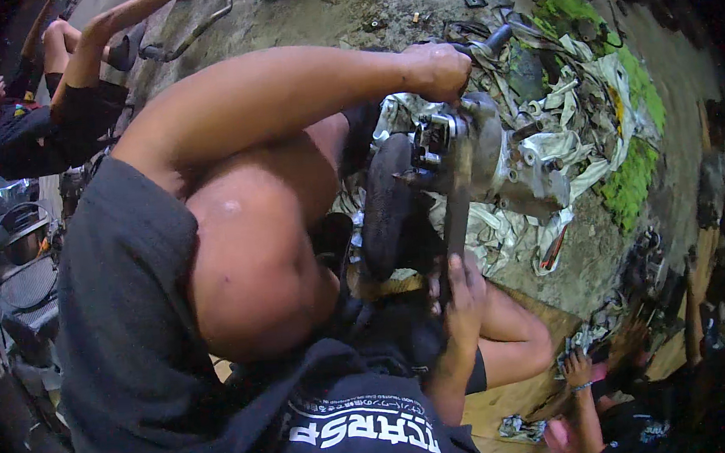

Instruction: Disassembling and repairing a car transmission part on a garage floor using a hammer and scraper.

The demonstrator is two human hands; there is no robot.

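Head view. Your left hand [440,71] was closed in a fist over the top of the metal engine part [493,156], fingers wrapped tight on what looked like a dark tool handle [491,43]; the view is too dim to tell the tool's kind. The engine part sat directly under that fist, touching the knuckle side, and rested on a heap of pale rags [581,137] spread over the dirty concrete floor [320,8].

Your right hand [463,291] was lower in the picture, fingers curled narrow around the lower end of a long dark bar [454,219]. The bar ran up from those fingers to the engine part's near face, beside a black rounded piece [386,199] pressed against your knee. So the engine part lay above the right fingers and below the left ones, between the two hands.

Green cloth [636,179] lay at the far edge of the rags. Another person's arm [108,25] reached in at upper left. A second person's hand [576,370] rested near scraps at lower right.
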